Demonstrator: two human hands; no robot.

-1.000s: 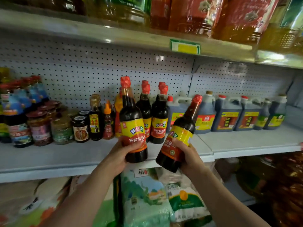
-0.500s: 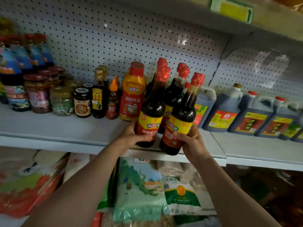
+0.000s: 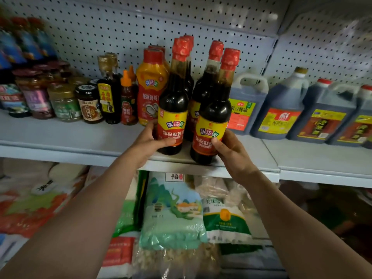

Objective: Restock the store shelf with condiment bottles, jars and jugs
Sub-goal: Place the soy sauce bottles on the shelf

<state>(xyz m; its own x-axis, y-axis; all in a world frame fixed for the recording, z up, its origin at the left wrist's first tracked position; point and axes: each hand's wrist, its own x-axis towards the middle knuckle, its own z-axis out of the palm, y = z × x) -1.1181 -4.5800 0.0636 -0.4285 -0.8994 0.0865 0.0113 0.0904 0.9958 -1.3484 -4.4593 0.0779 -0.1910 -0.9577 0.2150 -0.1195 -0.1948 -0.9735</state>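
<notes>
Two dark soy sauce bottles with red caps and yellow-red labels stand upright near the front edge of the grey shelf (image 3: pixel 60 137). My left hand (image 3: pixel 150 140) grips the left bottle (image 3: pixel 174 101) low on its label. My right hand (image 3: pixel 231 152) grips the right bottle (image 3: pixel 216 115) at its lower label. Directly behind them stand more bottles of the same kind (image 3: pixel 205 85), partly hidden.
To the left are an orange squeeze bottle (image 3: pixel 150 85), small sauce bottles (image 3: pixel 108 93) and several jars (image 3: pixel 88 103). Dark jugs (image 3: pixel 281 109) line the shelf to the right. A pegboard wall (image 3: pixel 141 23) backs the shelf. Bags of rice (image 3: pixel 173 214) fill the level below.
Both bottles have gone from tilted in the air to upright on the shelf, in front of the matching bottles. The camera has moved closer and lower.
</notes>
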